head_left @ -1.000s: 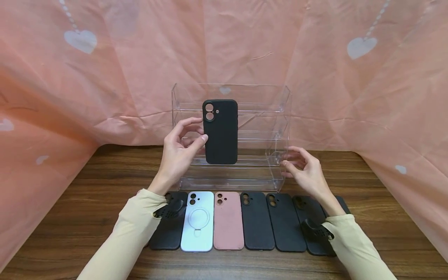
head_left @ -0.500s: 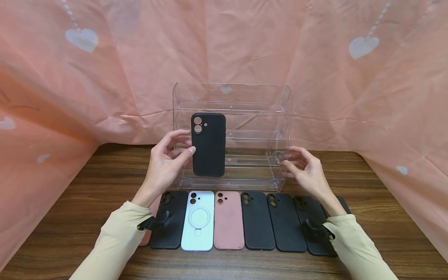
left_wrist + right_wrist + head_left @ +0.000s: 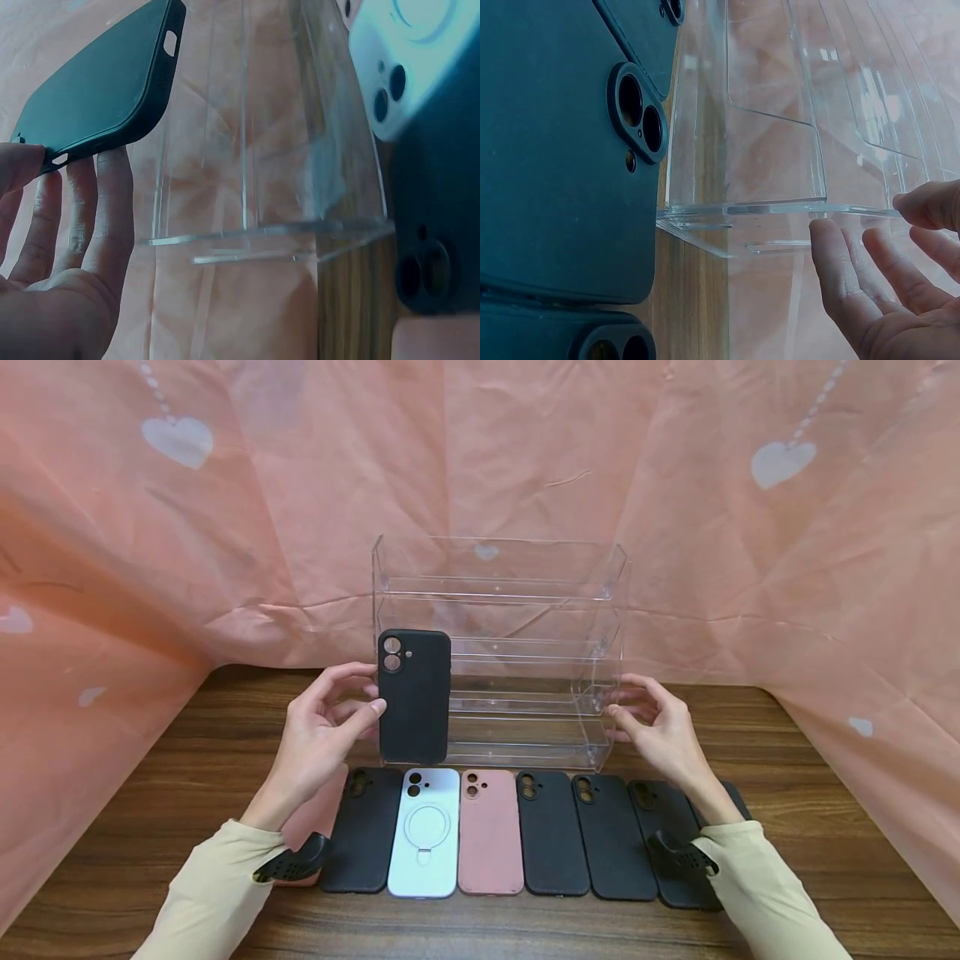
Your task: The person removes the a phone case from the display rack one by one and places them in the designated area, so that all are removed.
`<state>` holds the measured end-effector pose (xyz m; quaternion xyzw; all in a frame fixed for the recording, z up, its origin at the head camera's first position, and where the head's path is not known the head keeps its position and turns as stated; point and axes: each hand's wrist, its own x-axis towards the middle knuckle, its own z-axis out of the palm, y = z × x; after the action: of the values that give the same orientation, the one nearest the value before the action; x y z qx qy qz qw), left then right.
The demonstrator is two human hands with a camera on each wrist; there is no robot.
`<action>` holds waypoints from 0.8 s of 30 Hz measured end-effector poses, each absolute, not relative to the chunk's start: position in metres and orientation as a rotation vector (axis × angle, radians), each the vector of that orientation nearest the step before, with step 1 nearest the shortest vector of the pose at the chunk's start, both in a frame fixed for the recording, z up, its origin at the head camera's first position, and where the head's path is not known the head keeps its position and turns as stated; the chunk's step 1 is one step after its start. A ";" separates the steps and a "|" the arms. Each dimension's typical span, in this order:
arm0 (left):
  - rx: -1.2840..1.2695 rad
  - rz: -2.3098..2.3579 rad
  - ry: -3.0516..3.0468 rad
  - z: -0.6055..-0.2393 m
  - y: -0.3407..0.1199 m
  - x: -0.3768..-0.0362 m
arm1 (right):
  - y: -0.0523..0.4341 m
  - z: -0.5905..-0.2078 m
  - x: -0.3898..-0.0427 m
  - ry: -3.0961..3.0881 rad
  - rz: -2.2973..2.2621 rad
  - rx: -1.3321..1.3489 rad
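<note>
My left hand (image 3: 322, 735) holds a black phone case (image 3: 413, 695) upright by its left edge, in front of the lower left corner of a clear acrylic tiered rack (image 3: 498, 585). In the left wrist view the black phone case (image 3: 97, 82) rests against my fingertips (image 3: 112, 161), with the rack (image 3: 262, 150) just beyond. My right hand (image 3: 654, 727) touches the rack's right side with relaxed fingers; the right wrist view shows those fingers (image 3: 840, 262) at the rack's wall (image 3: 780, 150).
A row of phone cases lies on the wooden table (image 3: 150, 827) before the rack: black (image 3: 365, 831), white with a ring stand (image 3: 425, 831), pink (image 3: 489, 831), and several more black ones (image 3: 611, 835). A pink heart-print cloth (image 3: 225, 527) hangs behind and at both sides.
My left hand has carried the black case down and to the left, from in front of the rack's upper shelves to its lower left corner. The right hand has stayed on the rack.
</note>
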<state>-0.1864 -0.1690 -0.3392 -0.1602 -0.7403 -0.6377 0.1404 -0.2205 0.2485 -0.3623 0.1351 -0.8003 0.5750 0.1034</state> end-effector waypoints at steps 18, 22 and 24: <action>-0.382 -1.847 -2.177 -0.347 -0.214 -0.166 | 0.249 -0.363 -0.221 -2.367 1.679 0.406; -0.376 -1.867 -2.159 -0.351 -0.225 -0.162 | 0.249 -0.363 -0.221 -2.368 1.676 0.409; -0.374 -1.872 -2.156 -0.353 -0.231 -0.160 | 0.249 -0.363 -0.221 -2.367 1.676 0.410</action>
<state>-0.1601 -0.2306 -0.3531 -0.1286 -0.7423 -0.6445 0.1304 -0.2214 0.2486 -0.3630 0.1391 -0.8036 0.5689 0.1060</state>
